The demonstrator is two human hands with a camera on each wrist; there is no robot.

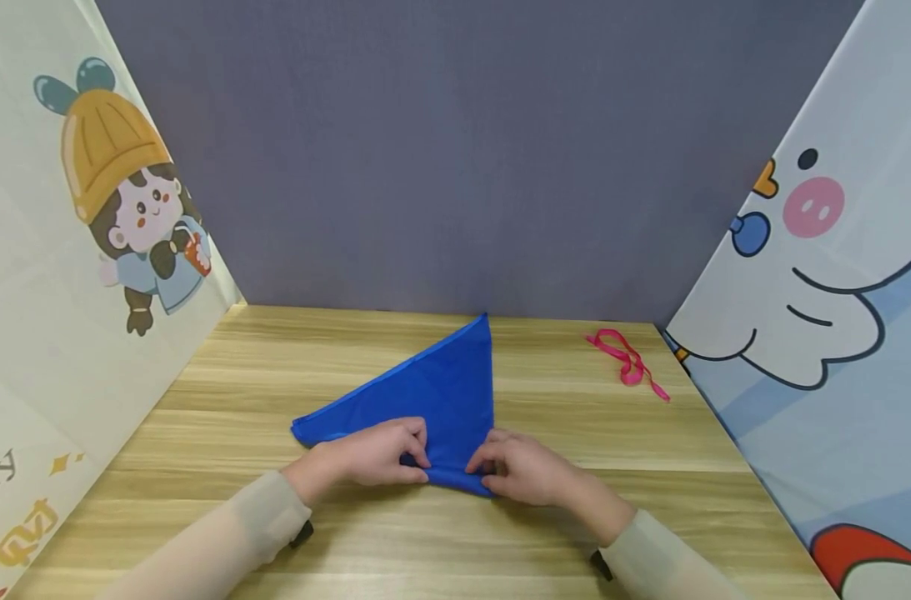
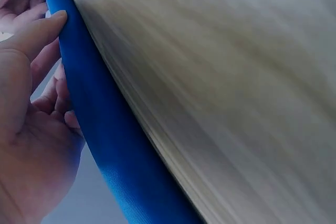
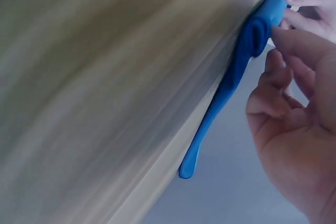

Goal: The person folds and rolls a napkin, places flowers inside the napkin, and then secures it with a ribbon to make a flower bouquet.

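A blue cloth lies on the table as a folded triangle, one corner pointing to the back and another to the left. Its near edge is rolled into a narrow tube, whose spiral end shows in the right wrist view. My left hand pinches this rolled edge near its middle with thumb and curled fingers. Close to the right end of the roll, my right hand pinches it too, thumb in front and fingers on top. In the left wrist view the left hand partly hides the cloth.
A pink ribbon lies loosely looped at the back right of the wooden table. A grey panel stands behind the table, and printed panels with cartoon figures flank it on both sides.
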